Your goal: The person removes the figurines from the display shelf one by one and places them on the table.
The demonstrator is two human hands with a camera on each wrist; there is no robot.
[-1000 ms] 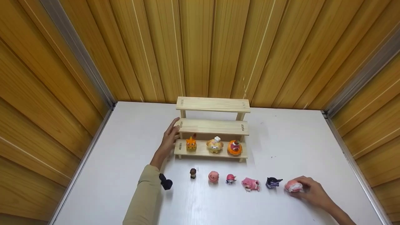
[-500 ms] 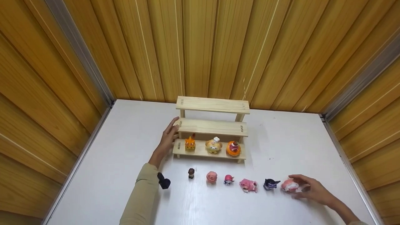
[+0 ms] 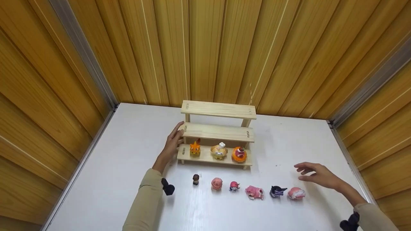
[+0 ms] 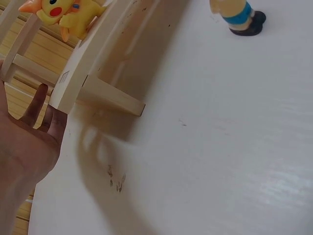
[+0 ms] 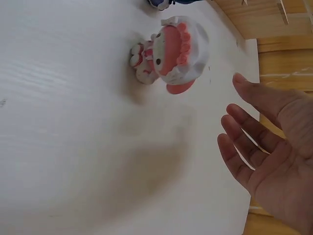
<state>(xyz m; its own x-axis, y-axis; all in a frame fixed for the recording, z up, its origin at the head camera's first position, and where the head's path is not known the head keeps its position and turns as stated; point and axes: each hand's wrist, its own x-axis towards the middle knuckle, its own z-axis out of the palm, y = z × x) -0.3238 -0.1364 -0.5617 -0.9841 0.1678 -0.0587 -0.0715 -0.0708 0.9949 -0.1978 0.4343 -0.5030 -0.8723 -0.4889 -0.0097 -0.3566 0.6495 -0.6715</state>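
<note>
My left hand (image 3: 171,144) rests against the left end of a three-tier wooden shelf (image 3: 218,130). In the left wrist view its fingers (image 4: 36,105) lie by the end of the lowest board, partly hidden behind it. Fingers spread and holding nothing, my right hand (image 3: 318,175) hovers above the table behind a pink-and-white figurine (image 3: 296,193). The right wrist view shows this figurine (image 5: 178,54) upright, with a white hood and red flowers, apart from the hand. On the lowest board stand an orange figurine (image 3: 195,149), one with a chef's hat (image 3: 219,151) and an orange-and-red one (image 3: 239,154).
In front of the shelf, a row of figurines stands on the white table (image 3: 128,179): a brown-haired one (image 3: 196,179), a round pink one (image 3: 216,183), a small red-pink one (image 3: 234,186), a pink one lying down (image 3: 254,192) and a black-and-purple one (image 3: 277,191). Wood-panelled walls surround the table.
My right hand has let go of the pink-and-white figurine, leaving it at the row's right end, and has lifted away towards the back. My left hand stays at the shelf.
</note>
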